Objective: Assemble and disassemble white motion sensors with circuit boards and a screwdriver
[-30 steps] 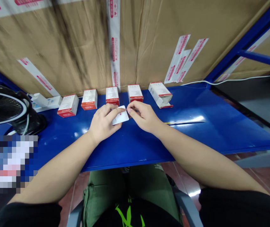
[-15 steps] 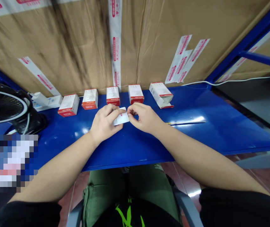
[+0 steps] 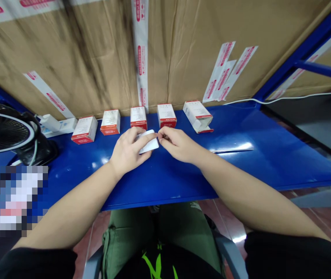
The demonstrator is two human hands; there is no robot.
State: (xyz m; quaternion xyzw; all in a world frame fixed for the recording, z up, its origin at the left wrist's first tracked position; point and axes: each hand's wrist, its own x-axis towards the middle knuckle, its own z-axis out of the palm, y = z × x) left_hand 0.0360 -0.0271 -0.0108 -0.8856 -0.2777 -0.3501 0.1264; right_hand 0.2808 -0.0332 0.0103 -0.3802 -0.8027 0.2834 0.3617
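Observation:
My left hand (image 3: 127, 151) is closed around a small white flat piece (image 3: 149, 144), held just above the blue table (image 3: 240, 162). My right hand (image 3: 177, 142) pinches at the piece's right edge with thumb and forefinger. Behind my hands stands a row of small red-and-white boxes (image 3: 138, 117), several closed and upright. One box (image 3: 198, 116) at the right end lies tilted with its flap open.
A large taped cardboard carton (image 3: 95, 50) forms the wall behind the table. A black fan (image 3: 2, 133) stands at the left, with white boxes (image 3: 56, 124) beside it. A thin rod (image 3: 229, 149) lies on the table to the right. A white cable (image 3: 284, 99) runs along the back right.
My hands stayed in place. My right fingers have closed in on the white piece's right edge, and the piece has tilted slightly.

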